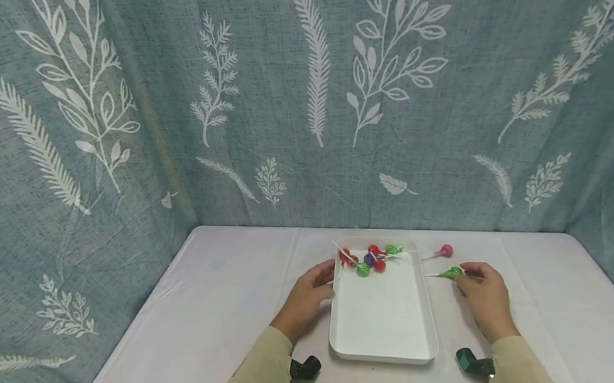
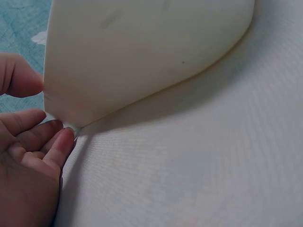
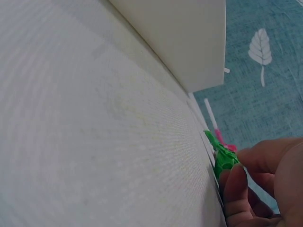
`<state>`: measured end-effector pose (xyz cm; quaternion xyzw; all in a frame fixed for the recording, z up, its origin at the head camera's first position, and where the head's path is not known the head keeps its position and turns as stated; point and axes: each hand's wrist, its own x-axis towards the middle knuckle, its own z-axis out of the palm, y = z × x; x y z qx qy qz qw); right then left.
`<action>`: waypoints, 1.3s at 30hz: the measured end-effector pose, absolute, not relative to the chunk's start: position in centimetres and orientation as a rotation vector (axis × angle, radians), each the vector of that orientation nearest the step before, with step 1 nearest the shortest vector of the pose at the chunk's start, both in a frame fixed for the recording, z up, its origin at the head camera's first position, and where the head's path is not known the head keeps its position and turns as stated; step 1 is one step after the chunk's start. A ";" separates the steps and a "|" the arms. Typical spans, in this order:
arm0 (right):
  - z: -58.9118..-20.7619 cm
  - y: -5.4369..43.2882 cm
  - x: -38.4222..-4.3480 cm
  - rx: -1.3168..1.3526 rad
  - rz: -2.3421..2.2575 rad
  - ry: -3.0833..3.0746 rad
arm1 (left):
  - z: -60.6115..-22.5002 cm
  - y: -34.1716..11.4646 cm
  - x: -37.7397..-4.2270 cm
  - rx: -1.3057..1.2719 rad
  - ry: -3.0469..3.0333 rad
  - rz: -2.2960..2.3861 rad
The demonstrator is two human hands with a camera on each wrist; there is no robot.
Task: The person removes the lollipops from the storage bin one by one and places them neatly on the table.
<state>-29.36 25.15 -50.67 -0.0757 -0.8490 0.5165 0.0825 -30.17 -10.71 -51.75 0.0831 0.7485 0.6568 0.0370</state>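
A white tray [image 1: 382, 326] lies on the table with several wrapped lollipops at its far end, among them a green one [image 1: 363, 270], a purple one [image 1: 370, 259] and a red one [image 1: 380, 265]. My left hand [image 1: 306, 296] rests against the tray's left side, its fingers loosely bent at the outer wall [image 2: 142, 52]. To the right of the tray, my right hand [image 1: 482, 297] pinches the head of a green lollipop [image 3: 225, 160] between thumb and fingers. The stick of this green lollipop points left toward the tray rim. Just beyond it lies a pink lollipop [image 1: 446, 251].
White cloth [image 1: 227, 296] covers the table. A blue-green curtain [image 1: 296, 89] with white leaf prints hangs behind and along both sides. Dark devices are worn at the left wrist [image 1: 306, 368] and the right wrist [image 1: 474, 363].
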 end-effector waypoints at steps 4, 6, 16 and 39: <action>-50.7 25.1 -29.4 -0.231 1.520 -2.548 | -51.8 -10.7 -30.2 0.250 2.299 2.012; -50.7 25.1 -29.4 -0.233 1.517 -2.546 | -51.9 -10.7 -30.2 0.250 2.296 2.015; -50.8 25.0 -29.5 -0.197 1.511 -2.533 | -51.9 -10.8 -30.1 0.266 2.283 2.032; -49.6 24.6 -30.3 -0.184 1.500 -2.707 | -51.8 -10.8 -30.1 0.233 2.313 1.988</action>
